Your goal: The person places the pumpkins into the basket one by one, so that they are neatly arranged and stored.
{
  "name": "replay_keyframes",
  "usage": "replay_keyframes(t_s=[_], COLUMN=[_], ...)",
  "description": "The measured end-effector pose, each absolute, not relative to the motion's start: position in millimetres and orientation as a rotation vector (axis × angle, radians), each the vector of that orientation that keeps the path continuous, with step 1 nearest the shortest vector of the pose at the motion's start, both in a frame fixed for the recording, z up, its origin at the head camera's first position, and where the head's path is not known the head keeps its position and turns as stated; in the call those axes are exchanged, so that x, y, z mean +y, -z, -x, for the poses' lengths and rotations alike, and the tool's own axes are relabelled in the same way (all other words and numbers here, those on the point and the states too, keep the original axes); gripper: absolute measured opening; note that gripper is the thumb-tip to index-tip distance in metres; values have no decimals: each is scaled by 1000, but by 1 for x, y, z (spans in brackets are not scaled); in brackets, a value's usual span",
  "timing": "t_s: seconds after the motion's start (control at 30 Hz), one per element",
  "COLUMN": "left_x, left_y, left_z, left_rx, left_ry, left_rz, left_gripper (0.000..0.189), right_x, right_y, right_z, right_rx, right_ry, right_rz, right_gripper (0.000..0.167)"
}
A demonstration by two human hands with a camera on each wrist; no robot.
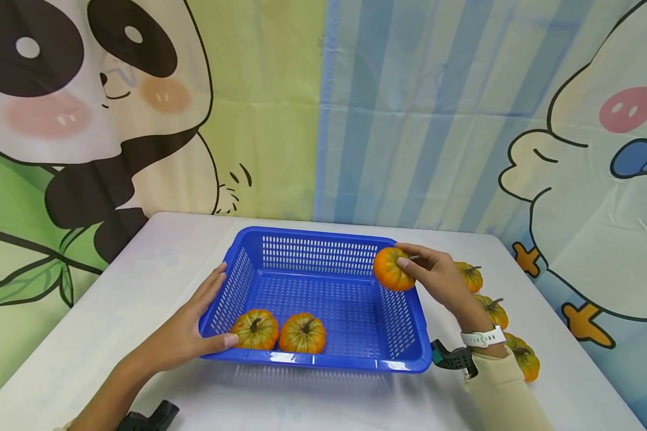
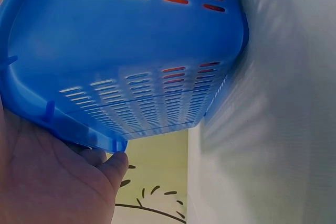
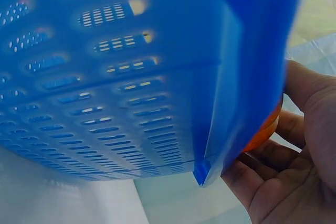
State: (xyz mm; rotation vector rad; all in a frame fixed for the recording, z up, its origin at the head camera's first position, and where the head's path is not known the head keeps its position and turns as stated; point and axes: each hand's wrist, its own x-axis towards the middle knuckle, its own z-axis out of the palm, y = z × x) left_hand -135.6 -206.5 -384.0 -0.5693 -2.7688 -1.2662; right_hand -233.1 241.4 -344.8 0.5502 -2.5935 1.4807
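Note:
A blue plastic basket [image 1: 323, 358] with slotted walls stands on the table. Two small orange-and-green pumpkins, a left one [image 1: 255, 330] and a right one [image 1: 302, 333], lie side by side at its near left. My left hand [image 1: 180, 335] holds the basket's left rim, thumb over the near corner and fingers along the outside; in the left wrist view this hand [image 2: 58, 177] is under the rim. Over the basket's right rim, my right hand [image 1: 437, 275] grips an orange pumpkin [image 1: 392, 270] by its stem side. In the right wrist view, the basket wall partly hides that pumpkin [image 3: 265, 129].
Right of the basket, three more pumpkins stand in a row on the white table [image 1: 280, 401]: a far one [image 1: 470, 275], a middle one [image 1: 493, 310] and a near one [image 1: 525, 359], partly behind the right arm. A cartoon-printed curtain [image 1: 269, 120] hangs behind the table.

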Motion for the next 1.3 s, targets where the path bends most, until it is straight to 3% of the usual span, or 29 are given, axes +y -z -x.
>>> replay_keyframes(t_s=[0.73, 1.07, 1.3], left_x=[-209, -209, -209], left_y=[380, 382, 387], left_z=[134, 137, 138], left_rx=[-2756, -2749, -2755], left_ry=[1258, 1268, 1264], left_rz=[590, 602, 598], left_gripper=[104, 104, 104], right_x=[239, 242, 243], right_y=[332, 321, 319], right_z=[227, 218, 220], right_rx=[-2620, -2702, -2779], right_ry=[-1454, -1454, -1416], right_rz=[-656, -535, -678], right_gripper=[40, 51, 44])
